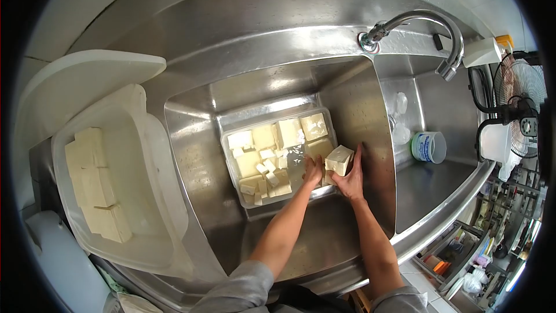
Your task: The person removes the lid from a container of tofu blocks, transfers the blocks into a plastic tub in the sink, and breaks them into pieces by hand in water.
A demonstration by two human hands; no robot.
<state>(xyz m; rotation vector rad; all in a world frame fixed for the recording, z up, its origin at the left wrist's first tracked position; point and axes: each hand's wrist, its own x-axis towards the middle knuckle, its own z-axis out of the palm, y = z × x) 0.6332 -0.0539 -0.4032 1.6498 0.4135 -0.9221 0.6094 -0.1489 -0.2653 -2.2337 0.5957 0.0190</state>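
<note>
A clear rectangular tub (233,181) stands in the middle sink basin, holding large white blocks and several small cubes in liquid. My right hand (351,181) is wrapped round a white block (339,160) at the tub's right edge, thumb across its near side. Just left of that block, my left hand (314,172) reaches over the tub with its fingers pointing down; the fingertips are partly hidden, and whether they hold anything cannot be made out.
On the left, a large white tub (165,197) holds more blocks, with a pale lid (87,78) behind it. A faucet (431,16) arches over the right basin, where a plastic container (429,147) lies. A fan (524,104) stands at the far right.
</note>
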